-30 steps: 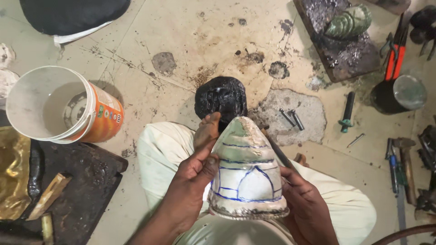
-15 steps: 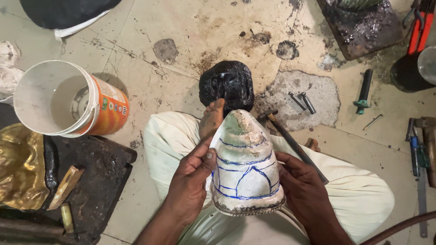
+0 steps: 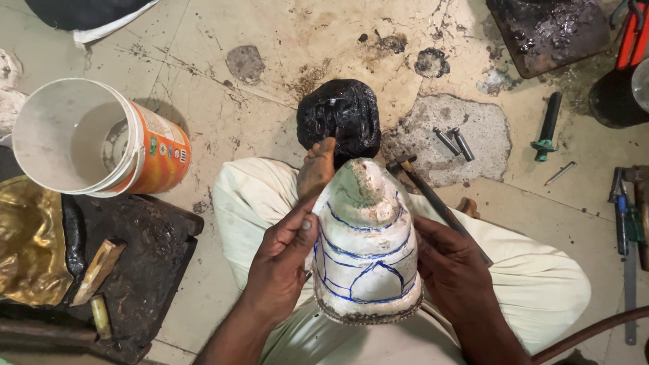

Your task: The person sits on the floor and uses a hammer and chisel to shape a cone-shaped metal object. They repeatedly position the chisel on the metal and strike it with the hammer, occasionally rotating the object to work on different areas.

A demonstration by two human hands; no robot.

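Hands clasp a white dome (image 3: 366, 250) from both sides: the left hand (image 3: 284, 267) presses its fingers and thumb against the dome's left flank, the right hand (image 3: 454, 267) cups the right flank. The dome, marked with blue arch lines, rests on the lap, its rim toward the camera and its narrow top pointing away. Pale trousers (image 3: 541, 284) cover the crossed legs beneath it. A thin dark rod (image 3: 433, 203) lies across the right thigh, just beside the dome. A bare foot (image 3: 318, 169) shows beyond the dome's top, its toes touching a black lump (image 3: 341, 115) on the floor (image 3: 223, 128). To the left a dark board (image 3: 149, 270) carries a wooden stick (image 3: 98, 270), with a golden piece (image 3: 30, 250) at its edge. Farther left a white and orange bucket (image 3: 101, 138) lies on its side. Right of the lump, two metal pins (image 3: 454, 143) lie on a grey patch. Beyond, a green-handled tool (image 3: 547, 125) lies near a blackened slab (image 3: 547, 30).
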